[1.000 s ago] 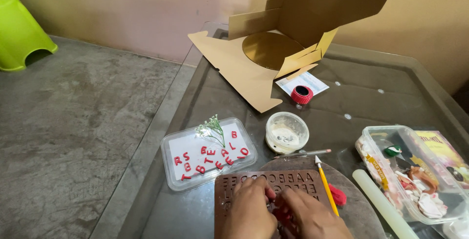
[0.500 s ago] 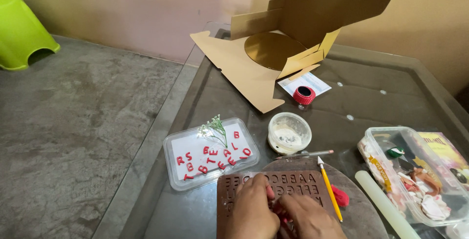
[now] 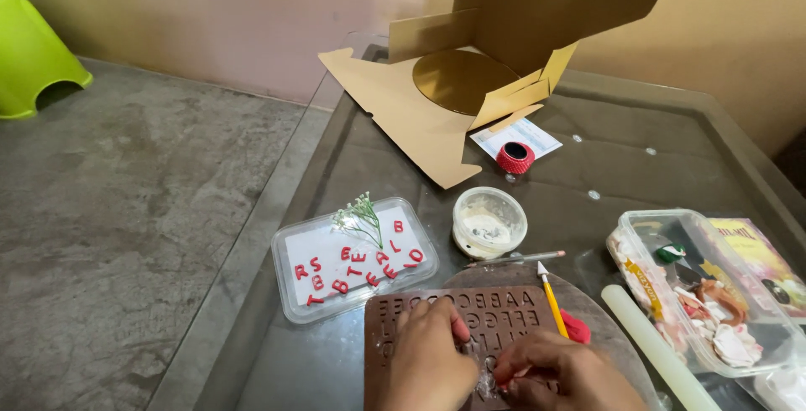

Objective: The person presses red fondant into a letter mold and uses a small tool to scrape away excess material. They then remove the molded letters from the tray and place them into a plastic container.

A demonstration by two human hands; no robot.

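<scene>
Bottom centre of the frame, both hands are bunched together over a brown rubbery letter mould [image 3: 457,327] lying flat on the dark glass-topped desk [image 3: 378,159]. Compared with a second ago the hands have barely shifted on the mould; the view has mostly just tipped a little, so everything sits slightly higher in frame. I'd judge that as the same fiddly bit of picking at one letter carrying on, nothing freed yet. The left hand [image 3: 428,365] presses down on the mould with fingers curled, and I can't tell whether its grip has anything in it. The right hand [image 3: 558,373] has fingertips pinched nearly closed around a small bit of red paste [image 3: 508,377] right at the mould's surface, touching the left hand's fingers. Just beside the right hand lies a yellow-handled craft knife [image 3: 550,302], with a lump of red paste [image 3: 575,327] next to it. Left of the mould is a clear plastic tray [image 3: 290,251] holding red cut-out letters [image 3: 357,267] and a sprig of tiny white flowers [image 3: 361,216]. Above the mould sits a small round white tub [image 3: 489,222], and further up an open brown cardboard box [image 3: 403,109] with a gold round board [image 3: 457,79]. At right, a pale rolling pin [image 3: 651,344] lies beside a clear tub of scraps [image 3: 705,302].
</scene>
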